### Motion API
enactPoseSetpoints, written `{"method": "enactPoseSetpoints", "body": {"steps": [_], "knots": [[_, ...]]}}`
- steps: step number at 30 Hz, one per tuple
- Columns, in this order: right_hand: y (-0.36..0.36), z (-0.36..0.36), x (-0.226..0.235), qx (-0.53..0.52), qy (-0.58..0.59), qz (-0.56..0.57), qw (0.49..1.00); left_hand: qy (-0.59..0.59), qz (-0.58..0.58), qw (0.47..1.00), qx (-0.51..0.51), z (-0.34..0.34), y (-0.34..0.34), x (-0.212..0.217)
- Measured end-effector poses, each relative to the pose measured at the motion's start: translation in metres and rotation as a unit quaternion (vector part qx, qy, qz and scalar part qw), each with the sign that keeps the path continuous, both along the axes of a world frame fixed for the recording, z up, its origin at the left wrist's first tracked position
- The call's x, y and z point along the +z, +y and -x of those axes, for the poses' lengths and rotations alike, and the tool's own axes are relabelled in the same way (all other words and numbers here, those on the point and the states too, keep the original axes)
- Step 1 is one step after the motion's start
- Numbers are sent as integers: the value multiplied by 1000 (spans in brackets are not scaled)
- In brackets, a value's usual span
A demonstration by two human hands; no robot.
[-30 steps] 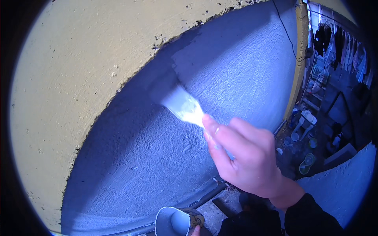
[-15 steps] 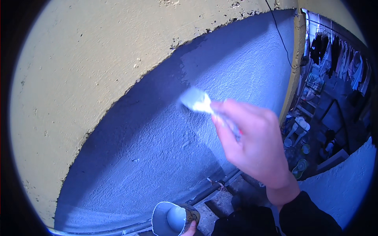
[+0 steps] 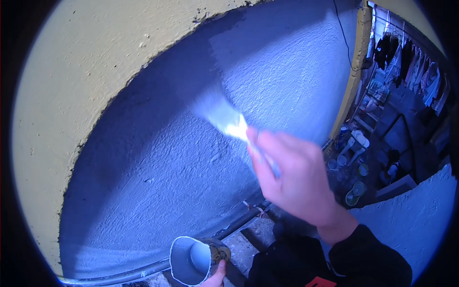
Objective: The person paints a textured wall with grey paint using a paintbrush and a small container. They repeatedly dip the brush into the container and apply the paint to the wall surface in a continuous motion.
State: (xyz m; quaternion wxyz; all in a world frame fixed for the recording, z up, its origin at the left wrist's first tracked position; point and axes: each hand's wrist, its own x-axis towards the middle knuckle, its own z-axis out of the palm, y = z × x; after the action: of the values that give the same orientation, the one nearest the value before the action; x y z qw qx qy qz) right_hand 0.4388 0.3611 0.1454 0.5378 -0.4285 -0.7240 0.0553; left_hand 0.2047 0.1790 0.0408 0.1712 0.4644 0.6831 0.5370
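Observation:
My right hand is closed around the handle of a paintbrush. Its wide bristles are blurred by motion and reach the rough bluish wall, near the border between a darker patch and a paler one. Low in the picture, my left hand grips a cut-open container by its right side, with the thumb showing on the outside. The container is tilted toward me, its inside coated pale, its outer side stained dark. The left fingers are mostly hidden.
A yellowish wall edge curves around the painted area. Along the wall's foot runs a dark pipe. A thin cable hangs at upper right. Beyond a yellow post are hanging clothes, a white stool and several basins.
The view has shifted, so the wall sits farther left and higher. My right hand and the brush appear farther left, and the container also shows farther left and higher. Both grips stay the same.

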Motion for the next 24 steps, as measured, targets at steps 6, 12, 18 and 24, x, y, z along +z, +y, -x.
{"method": "enactPoseSetpoints", "body": {"steps": [6,12,18,24], "knots": [[-15,-17,-21,11,18,56,998,-24,6,1000,-5,8,2,-24],[-3,-6,-7,-3,40,-12,999,-33,-23,999,-5,-14,4,-16],[-3,-3,-88,-10,-25,96,995,-42,-15,999,-11,-14,1,-12],[-12,-12,-88,-25,-70,154,985,-69,-26,997,12,-13,-2,-23]]}}
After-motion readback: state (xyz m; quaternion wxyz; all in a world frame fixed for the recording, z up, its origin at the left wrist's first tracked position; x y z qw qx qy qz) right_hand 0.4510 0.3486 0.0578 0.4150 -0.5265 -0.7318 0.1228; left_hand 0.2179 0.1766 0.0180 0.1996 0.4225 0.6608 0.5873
